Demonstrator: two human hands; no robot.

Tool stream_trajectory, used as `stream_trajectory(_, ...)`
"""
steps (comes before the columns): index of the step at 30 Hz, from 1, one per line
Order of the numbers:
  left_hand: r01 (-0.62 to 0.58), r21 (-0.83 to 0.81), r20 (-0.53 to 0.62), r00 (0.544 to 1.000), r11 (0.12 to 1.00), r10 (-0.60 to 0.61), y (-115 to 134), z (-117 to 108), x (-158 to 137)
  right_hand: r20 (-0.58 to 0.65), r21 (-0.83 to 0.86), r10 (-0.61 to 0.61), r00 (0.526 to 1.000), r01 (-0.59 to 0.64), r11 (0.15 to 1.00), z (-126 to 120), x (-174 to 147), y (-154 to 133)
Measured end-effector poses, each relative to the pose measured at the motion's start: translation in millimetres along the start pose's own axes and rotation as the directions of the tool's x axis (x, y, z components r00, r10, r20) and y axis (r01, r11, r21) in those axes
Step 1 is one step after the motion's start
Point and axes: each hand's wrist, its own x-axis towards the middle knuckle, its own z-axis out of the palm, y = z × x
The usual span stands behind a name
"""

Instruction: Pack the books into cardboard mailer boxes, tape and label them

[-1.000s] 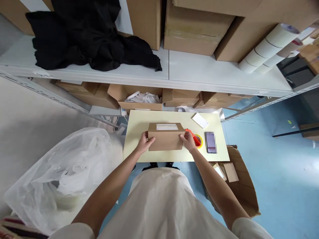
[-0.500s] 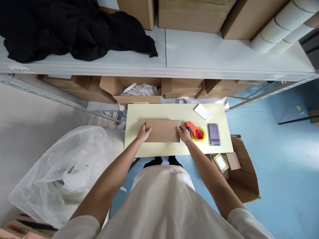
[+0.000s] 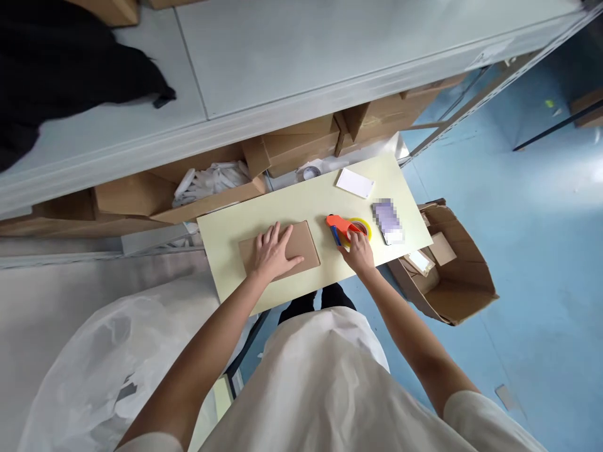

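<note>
A flat brown cardboard box (image 3: 307,246) lies on the pale yellow table (image 3: 219,235). My left hand (image 3: 274,253) rests on top of it, palm down with fingers spread. To the right of the box is an orange tape dispenser (image 3: 338,222) with a blue part and a yellow-rimmed tape roll (image 3: 367,231). The fingers of my right hand (image 3: 360,253) are curled round the dispenser at the roll; the fingertips are partly hidden.
A white flat box (image 3: 355,182) and a blurred purple item (image 3: 387,220) lie at the table's right. An open carton (image 3: 464,276) with small boxes stands beyond that end. Shelving (image 3: 301,135) runs behind, with open boxes underneath. A clear plastic bag (image 3: 94,364) bulges at left.
My right hand has left the box's right end and moved onto the tape dispenser. My left hand has shifted from the left edge to the top of the box. The view has turned.
</note>
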Motion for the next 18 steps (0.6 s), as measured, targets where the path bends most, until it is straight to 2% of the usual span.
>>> stream_trajectory(4, 0.08, 0.094, 0.023, 0.996, 0.992, -0.083, 9.7, 4.3, -1.5, 0.189, -0.092, 0.078, 0.979, -0.062, 0.994, 9.4, 7.3, 3.8)
stream_trajectory(11, 0.166, 0.156, 0.087, 0.98, 0.974, -0.181, 22.6, 0.0, 2.6, 0.257, -0.044, 0.097, 0.961, -0.088, 0.995, 18.5, 15.4, 0.9)
stream_trajectory(15, 0.126, 0.075, 0.071, 0.989, 0.989, -0.131, 41.6, -17.1, 35.5, 0.293, 0.077, 0.001, 0.956, -0.025, 0.997, 0.0, 14.8, 22.6)
stream_trajectory(18, 0.133, -0.124, 0.129, 0.985, 0.983, -0.117, 61.0, -29.0, 81.1, 0.248, 0.34, -0.075, 0.966, -0.014, 0.94, -21.6, 10.0, 45.5)
